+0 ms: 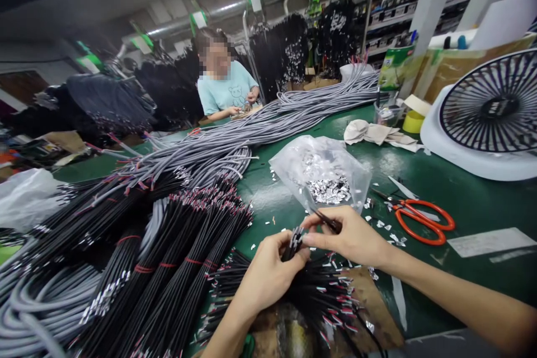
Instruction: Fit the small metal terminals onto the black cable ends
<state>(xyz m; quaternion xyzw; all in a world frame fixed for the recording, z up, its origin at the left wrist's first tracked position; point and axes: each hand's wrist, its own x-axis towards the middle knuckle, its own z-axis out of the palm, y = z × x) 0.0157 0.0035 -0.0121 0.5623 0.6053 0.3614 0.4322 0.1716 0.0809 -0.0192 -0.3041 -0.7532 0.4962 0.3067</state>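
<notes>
Lower centre of the frame, the left hand has its fingers closed around a small cable bundle; the right hand curls its fingers around a dark slim tool, near the bundle's tips.

Count around the fingers

Two bare hands: one left hand, one right hand, with one bunch of leads and one dark slim tool between their fingers. Just beyond the fingertips, one plastic bag, its silver bits too many to count. To their right, one pair of scissors; farther right, one fan. Far beyond them, one yellow roll, one green packet, one co-worker. Left of the fingers, at least four red ties on countless black cables
</notes>
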